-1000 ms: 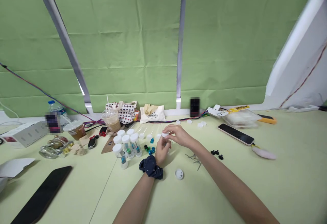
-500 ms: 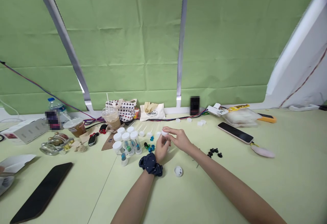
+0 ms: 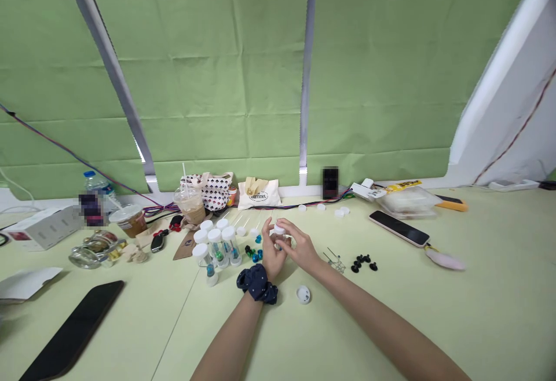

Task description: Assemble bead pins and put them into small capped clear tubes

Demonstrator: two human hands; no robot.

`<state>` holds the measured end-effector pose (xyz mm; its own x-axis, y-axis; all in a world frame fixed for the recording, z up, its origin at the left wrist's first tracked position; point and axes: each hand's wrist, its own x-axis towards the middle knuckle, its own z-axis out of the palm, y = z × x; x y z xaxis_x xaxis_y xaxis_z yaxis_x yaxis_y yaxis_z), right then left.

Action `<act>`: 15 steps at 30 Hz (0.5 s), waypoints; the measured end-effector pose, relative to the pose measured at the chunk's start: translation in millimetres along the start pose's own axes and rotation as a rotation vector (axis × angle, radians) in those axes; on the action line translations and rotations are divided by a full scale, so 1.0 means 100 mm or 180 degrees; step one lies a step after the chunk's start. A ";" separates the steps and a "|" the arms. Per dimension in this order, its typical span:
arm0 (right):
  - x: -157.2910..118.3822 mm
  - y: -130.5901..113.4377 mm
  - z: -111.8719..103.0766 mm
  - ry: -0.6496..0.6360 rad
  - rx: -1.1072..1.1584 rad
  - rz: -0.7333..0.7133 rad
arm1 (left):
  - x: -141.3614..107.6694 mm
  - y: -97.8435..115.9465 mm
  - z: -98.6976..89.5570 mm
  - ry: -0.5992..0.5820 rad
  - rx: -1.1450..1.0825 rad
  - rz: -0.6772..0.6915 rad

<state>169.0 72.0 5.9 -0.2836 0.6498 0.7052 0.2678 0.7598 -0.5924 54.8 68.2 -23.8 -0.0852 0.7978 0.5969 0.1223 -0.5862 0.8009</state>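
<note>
A small clear vial with a white cap (image 3: pixel 279 229) is between my two hands, above the middle of the table. My left hand (image 3: pixel 273 260) curls round the vial from the left, its index finger raised beside the cap. From the right, my right hand (image 3: pixel 303 249) has its fingertips at the cap and upper vial. Left of my hands stand several white-capped clear tubes (image 3: pixel 217 245) with blue and green pieces inside. Loose blue and dark pieces (image 3: pixel 255 255) lie beside my left hand. Nearer me sits a white cap (image 3: pixel 303 295) holding small dark bits.
Thin metal pins (image 3: pixel 334 262) and black pieces (image 3: pixel 364 263) lie to the right, with a phone (image 3: pixel 398 229) beyond. Spare white caps (image 3: pixel 341 211) rest farther back. An iced drink cup (image 3: pixel 191 206) and a car key (image 3: pixel 158 242) stand left. A black slab (image 3: pixel 73 332) lies front left.
My left index finger has lifted away from the vial's side, and my right fingers have shifted down slightly round the cap. A hand at the far left edge has gone from view.
</note>
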 end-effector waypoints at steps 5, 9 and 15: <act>0.04 -0.05 -0.02 -0.0076 -0.0174 0.0002 | 0.01 -0.02 0.00 0.0096 0.0286 0.0207; 0.05 -0.05 -0.03 -0.0168 -0.0296 0.0019 | 0.02 -0.05 0.01 0.0110 0.0247 0.0241; 0.04 0.00 -0.04 -0.0256 -0.0410 0.0264 | 0.05 -0.07 0.02 0.0032 0.0116 0.0367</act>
<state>171.3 74.7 9.7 -0.3271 0.7137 0.6194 0.4076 0.6979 -0.5889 55.5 76.3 -26.1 -0.0784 0.7238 0.6856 0.1677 -0.6683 0.7248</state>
